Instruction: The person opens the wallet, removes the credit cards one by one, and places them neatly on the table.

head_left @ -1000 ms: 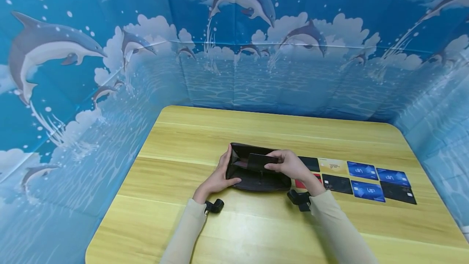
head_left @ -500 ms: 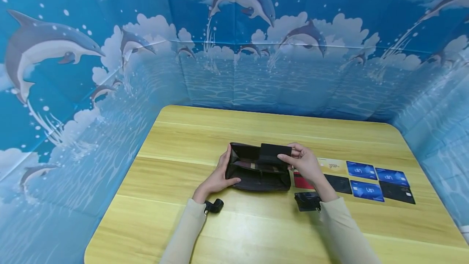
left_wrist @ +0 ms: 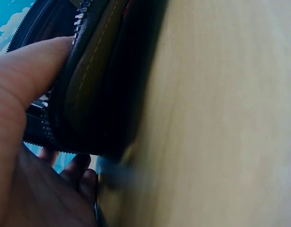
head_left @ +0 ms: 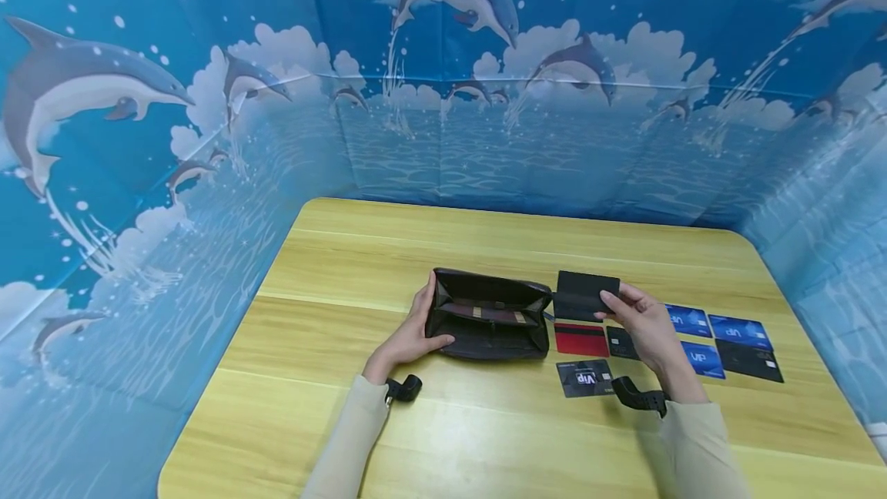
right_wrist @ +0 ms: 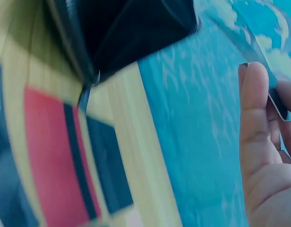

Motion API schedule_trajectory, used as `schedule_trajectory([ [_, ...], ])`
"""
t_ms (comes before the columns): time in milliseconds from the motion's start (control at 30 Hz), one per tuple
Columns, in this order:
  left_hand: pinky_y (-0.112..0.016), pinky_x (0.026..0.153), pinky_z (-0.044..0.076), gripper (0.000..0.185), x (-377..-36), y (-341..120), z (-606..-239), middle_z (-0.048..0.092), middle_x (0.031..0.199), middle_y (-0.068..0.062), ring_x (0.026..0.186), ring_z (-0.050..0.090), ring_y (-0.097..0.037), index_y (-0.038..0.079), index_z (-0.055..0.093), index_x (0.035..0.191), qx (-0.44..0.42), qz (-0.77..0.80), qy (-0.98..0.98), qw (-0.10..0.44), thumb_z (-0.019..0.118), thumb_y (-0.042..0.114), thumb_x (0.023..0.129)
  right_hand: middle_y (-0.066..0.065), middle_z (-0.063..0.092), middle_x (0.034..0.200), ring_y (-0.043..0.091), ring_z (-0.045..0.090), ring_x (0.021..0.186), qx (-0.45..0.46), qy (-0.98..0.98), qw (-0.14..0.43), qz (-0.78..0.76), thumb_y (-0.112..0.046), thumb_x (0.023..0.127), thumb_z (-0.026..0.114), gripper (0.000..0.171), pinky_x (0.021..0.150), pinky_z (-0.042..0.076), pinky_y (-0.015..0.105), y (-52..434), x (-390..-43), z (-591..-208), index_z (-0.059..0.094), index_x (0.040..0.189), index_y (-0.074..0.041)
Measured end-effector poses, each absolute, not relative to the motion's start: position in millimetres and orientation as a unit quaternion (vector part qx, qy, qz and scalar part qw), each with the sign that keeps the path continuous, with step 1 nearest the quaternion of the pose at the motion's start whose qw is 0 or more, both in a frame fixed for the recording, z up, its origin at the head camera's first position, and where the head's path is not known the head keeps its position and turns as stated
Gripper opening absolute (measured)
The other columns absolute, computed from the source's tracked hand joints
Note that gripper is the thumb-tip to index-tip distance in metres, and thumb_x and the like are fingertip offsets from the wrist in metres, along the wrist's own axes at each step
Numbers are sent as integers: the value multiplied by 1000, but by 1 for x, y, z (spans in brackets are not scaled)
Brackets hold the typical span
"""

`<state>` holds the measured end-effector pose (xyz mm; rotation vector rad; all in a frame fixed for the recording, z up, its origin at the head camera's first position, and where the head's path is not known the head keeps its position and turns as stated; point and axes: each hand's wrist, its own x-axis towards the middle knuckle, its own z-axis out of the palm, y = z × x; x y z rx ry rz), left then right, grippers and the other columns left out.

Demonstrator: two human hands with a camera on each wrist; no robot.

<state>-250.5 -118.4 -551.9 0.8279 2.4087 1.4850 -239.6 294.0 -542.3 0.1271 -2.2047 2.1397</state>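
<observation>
My left hand [head_left: 409, 337] holds the left end of a dark zip wallet [head_left: 492, 345], which gapes upward on the table. In the left wrist view its thumb lies over the toothed zip edge of the wallet [left_wrist: 96, 90]. To the right of the wallet, my right hand [head_left: 651, 333] pinches a plain black card [head_left: 580, 295] between thumb and fingers. Only the thin edge of that card [right_wrist: 278, 105] shows in the right wrist view. The held card and the hand hide part of the card rows beneath.
Right of the wallet lie a red card with a black stripe [head_left: 580, 341], a grey VIP card [head_left: 584, 380], a black card [head_left: 621, 343], several blue cards [head_left: 740, 332] and another black card [head_left: 748, 361]. A dolphin-print curtain [head_left: 443, 137] hangs behind the table.
My right hand has drawn the black card up out of the wallet's mouth and carried it right, over the laid-out cards. The left hand and wallet have stayed put.
</observation>
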Motion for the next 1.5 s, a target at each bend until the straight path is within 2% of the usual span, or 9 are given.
schedule_trajectory([
  [133, -52, 107, 21, 106, -251, -118, -552, -2, 155, -16, 141, 5, -29, 20, -17, 150, 281, 501, 813, 92, 69, 14, 89, 3, 66, 91, 19, 68, 71, -40, -726, 55, 685, -40, 80, 75, 50, 71, 53, 27, 331, -234, -569, 63, 113, -4],
  [200, -54, 107, 20, 107, -252, -118, -554, -2, 155, -16, 141, 5, -30, 19, -17, 151, 280, 505, 812, 88, 69, 12, 88, -1, 69, 88, 18, 67, 66, -79, -730, 56, 677, -41, 76, 78, 50, 66, 54, 26, 343, -225, -571, 64, 110, -7],
  [333, -53, 107, 21, 111, -262, -119, -575, -2, 156, -9, 141, 5, -25, 30, -19, 149, 275, 503, 815, 81, 71, 19, 87, -7, 70, 80, 14, 65, 61, -151, -735, 28, 661, -30, 80, 78, 32, 59, 53, 26, 344, -196, -543, 64, 101, -10],
  [433, -50, 107, 22, 112, -269, -120, -589, -3, 156, -3, 141, 5, -21, 38, -21, 147, 271, 497, 820, 83, 72, 26, 87, -7, 68, 77, 12, 64, 63, -186, -741, -1, 645, -22, 83, 76, 18, 59, 53, 27, 344, -179, -528, 66, 94, -12],
  [567, -51, 107, 22, 111, -270, -121, -589, -5, 156, -3, 141, 4, -22, 38, -22, 146, 270, 496, 820, 90, 71, 27, 87, -6, 67, 79, 13, 63, 66, -216, -761, -48, 610, -25, 83, 76, 16, 61, 53, 28, 357, -168, -535, 67, 91, -15],
  [733, -52, 107, 21, 111, -270, -122, -588, -5, 156, -4, 141, 4, -23, 38, -22, 147, 270, 497, 820, 90, 71, 28, 87, -3, 67, 80, 15, 63, 68, -238, -775, -98, 577, -28, 85, 73, 26, 63, 53, 27, 368, -158, -542, 67, 97, -5],
  [1000, -53, 107, 21, 111, -269, -121, -587, -6, 156, -5, 142, 3, -25, 37, -22, 147, 273, 495, 820, 90, 71, 28, 87, 1, 67, 78, 18, 66, 67, -250, -773, -117, 571, -25, 84, 75, 28, 63, 54, 29, 371, -148, -550, 66, 95, 0],
  [1233, -52, 107, 21, 111, -269, -121, -589, -7, 156, -2, 141, 2, -21, 39, -23, 146, 270, 496, 819, 96, 71, 30, 87, 6, 67, 72, 19, 65, 64, -254, -812, -114, 513, -36, 78, 78, 61, 58, 54, 30, 367, -143, -553, 57, 108, 13],
  [1500, -53, 107, 21, 110, -269, -120, -591, -6, 156, -4, 141, 3, -24, 37, -21, 147, 277, 497, 817, 91, 71, 28, 87, 3, 62, 69, 17, 58, 60, -274, -869, -95, 402, -56, 67, 79, 68, 50, 46, 27, 360, -144, -550, 65, 92, 6],
])
